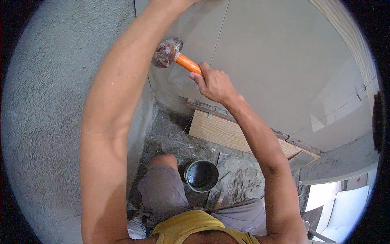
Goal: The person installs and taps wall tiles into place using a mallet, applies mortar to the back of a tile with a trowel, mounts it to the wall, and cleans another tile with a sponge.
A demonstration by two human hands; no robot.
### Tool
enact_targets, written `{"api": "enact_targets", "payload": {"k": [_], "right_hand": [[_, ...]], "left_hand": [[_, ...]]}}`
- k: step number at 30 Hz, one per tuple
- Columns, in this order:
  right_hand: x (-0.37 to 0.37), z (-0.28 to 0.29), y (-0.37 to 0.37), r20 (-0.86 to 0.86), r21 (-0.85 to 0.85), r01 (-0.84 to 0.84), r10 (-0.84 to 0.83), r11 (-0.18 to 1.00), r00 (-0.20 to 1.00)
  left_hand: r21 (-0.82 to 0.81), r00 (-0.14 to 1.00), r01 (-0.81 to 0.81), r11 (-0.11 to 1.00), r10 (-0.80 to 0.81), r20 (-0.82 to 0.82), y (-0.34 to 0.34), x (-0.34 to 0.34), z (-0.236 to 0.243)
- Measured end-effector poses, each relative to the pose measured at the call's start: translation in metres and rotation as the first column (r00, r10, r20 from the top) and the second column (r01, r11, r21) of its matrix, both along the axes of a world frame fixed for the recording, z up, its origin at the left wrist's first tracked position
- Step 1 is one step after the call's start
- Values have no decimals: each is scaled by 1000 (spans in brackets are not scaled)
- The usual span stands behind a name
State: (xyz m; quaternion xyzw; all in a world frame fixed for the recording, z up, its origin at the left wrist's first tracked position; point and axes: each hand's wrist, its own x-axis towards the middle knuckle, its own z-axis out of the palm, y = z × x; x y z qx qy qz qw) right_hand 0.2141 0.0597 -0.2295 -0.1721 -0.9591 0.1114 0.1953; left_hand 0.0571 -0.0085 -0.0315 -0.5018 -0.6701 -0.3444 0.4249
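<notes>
My right hand (217,85) is wrapped round the orange handle of a mallet (187,63). The mallet's dark, bulky head is smeared with pale residue and sits close beside my left forearm, in front of the large grey wall tiles (276,53). Whether the head touches the tile, I cannot tell. My left arm reaches up across the picture, and only the wrist end of my left hand (186,2) shows at the top edge. Its fingers are out of sight. A thin vertical seam runs between two of the grey tiles.
A rough plastered wall (53,101) rises on the left. Below the grey tiles leans a wood-patterned panel (219,130). A black bucket (201,175) with dark liquid stands on the dirty floor beside my knee, near a grey mortar heap (245,181). Bright light enters lower right.
</notes>
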Motion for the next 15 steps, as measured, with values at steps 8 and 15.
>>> {"api": "enact_targets", "payload": {"k": [8,15], "right_hand": [[2,6,-4,36,47,47,-48,998,998],[10,9,0,91,46,69,-73,997,993]], "left_hand": [[241,930,358,902,-368,-5,-23,-60,-77],[265,934,236,935,-294,205,-48,-90,-176]]}}
